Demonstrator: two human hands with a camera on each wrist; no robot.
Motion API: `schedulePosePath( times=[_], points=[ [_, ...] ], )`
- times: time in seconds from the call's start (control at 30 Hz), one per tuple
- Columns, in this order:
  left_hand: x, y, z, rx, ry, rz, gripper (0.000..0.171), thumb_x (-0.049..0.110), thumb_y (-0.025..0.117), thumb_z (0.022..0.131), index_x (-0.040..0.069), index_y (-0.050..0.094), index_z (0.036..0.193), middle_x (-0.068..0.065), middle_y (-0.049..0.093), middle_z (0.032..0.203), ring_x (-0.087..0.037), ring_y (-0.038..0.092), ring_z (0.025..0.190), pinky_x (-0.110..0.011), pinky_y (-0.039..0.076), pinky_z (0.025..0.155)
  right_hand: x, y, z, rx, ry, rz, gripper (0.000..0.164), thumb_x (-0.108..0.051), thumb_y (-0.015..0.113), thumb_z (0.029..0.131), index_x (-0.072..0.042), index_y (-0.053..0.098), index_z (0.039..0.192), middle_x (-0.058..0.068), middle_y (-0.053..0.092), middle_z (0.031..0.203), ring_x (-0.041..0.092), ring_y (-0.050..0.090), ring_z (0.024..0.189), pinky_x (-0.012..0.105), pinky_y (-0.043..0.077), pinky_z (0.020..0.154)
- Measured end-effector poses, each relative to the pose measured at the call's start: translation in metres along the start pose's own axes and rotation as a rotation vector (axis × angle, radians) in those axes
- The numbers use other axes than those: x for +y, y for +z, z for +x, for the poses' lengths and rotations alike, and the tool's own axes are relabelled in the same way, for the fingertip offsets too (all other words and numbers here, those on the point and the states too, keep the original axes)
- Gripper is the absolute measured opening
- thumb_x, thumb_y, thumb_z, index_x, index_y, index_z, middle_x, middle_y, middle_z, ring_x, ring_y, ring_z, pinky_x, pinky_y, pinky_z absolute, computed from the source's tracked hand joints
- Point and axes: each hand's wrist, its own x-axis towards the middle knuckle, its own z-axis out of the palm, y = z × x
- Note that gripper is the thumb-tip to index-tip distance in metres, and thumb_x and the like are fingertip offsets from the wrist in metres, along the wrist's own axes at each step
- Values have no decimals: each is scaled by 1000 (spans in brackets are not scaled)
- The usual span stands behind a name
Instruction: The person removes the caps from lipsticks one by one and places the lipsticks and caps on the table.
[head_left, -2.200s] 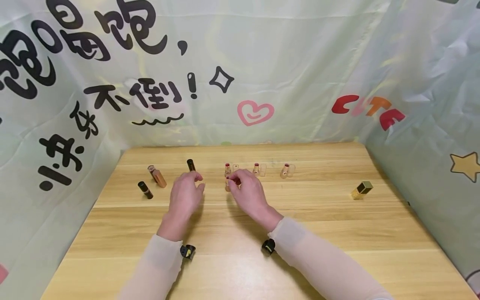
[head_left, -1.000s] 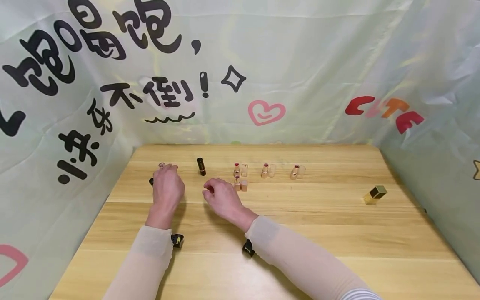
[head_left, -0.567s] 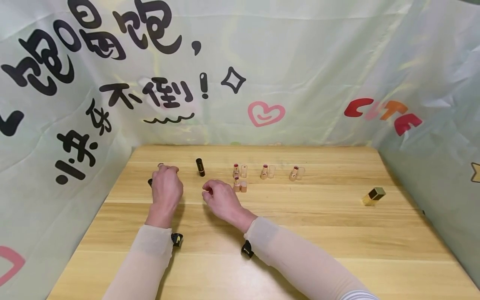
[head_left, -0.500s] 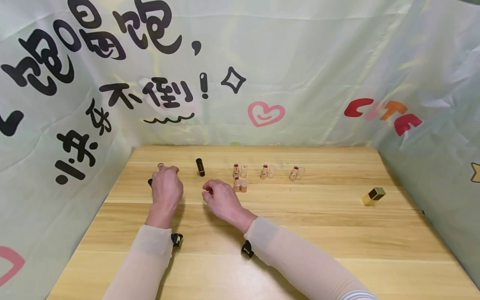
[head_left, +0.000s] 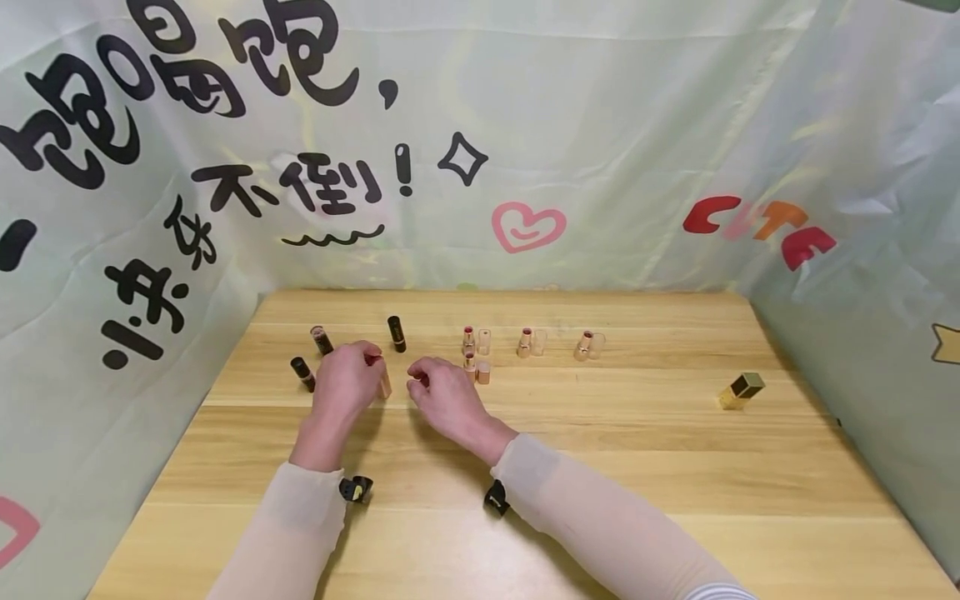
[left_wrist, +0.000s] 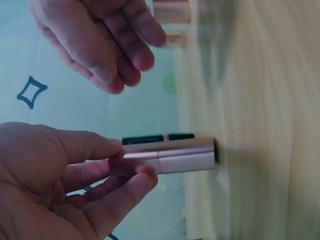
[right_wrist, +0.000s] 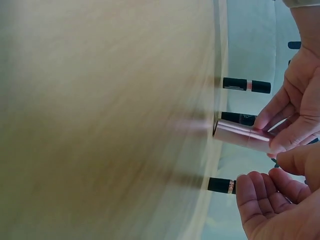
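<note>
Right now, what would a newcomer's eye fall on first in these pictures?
Probably the bold black lettering, sweeping across the left of the backdrop. Next, the left hand pinching a rose-gold tube, left of centre; then perhaps the gold tube with a dark cap, alone toward the table's right side.

Pale green cloth walls (head_left: pixel 630 125), black lettering (head_left: pixel 327 185), a pink heart (head_left: pixel 528 234), light wood-grain table (head_left: pixel 600 442)
</note>
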Motion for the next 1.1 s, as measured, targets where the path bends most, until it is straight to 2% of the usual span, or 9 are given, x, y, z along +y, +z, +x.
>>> schedulePosePath(
  times=[0.07,0.2,0.43,0.63,0.77,0.9,1.0,1.1],
  points=[
    [4,-1,-2,-54,-14,-31,27,21,58,96,8,69,116,-9,72,108,-25,66,86,-36,51,71,0,-1,-1,3,2,3,19,-20,62,95,-12,68,110,-1,69,96,9,62,83,20,51,72],
    [12,0,-6,-113,-10,-53,25,24,60,95,13,70,115,-7,72,111,-24,64,85,-32,49,65,0,-4,-1,7,-1,2,19,-20,62,94,-11,68,109,-1,70,96,10,64,84,21,52,72],
    [27,1,-9,-159,53,-95,25,29,66,93,15,72,112,-6,72,112,-25,66,98,-38,52,76,1,-16,-7,-12,37,40,22,-26,66,91,-16,69,110,-4,68,95,9,62,82,23,50,70],
    [43,4,-12,-220,84,-269,23,32,71,90,16,72,106,-3,72,104,-19,67,90,-32,54,72,10,-32,-15,3,77,133,17,-30,69,90,-19,68,102,-9,67,86,5,61,74,24,50,68],
    [52,11,-12,-259,95,-404,29,33,73,88,13,68,109,-4,70,99,-18,66,86,-32,55,73,18,-44,-20,34,97,178,14,-31,69,88,-19,68,96,-9,66,82,6,59,73,24,50,68],
    [58,24,-13,-308,86,-525,35,39,70,89,11,65,110,-7,69,96,-21,68,83,-39,58,76,25,-56,-25,43,136,231,12,-31,68,89,-20,67,95,-8,65,83,9,59,73,26,51,66],
    [61,35,-15,-350,85,-569,39,47,64,92,12,64,109,-7,70,98,-21,70,84,-40,59,78,29,-65,-29,48,180,276,13,-32,68,90,-20,67,96,-6,66,85,11,60,76,29,51,68],
    [65,45,-20,-386,105,-573,43,54,57,93,15,63,111,-4,71,101,-17,70,85,-39,58,80,35,-72,-33,55,223,320,14,-29,68,90,-18,68,98,-4,66,87,13,60,80,30,52,71]
  ],
)
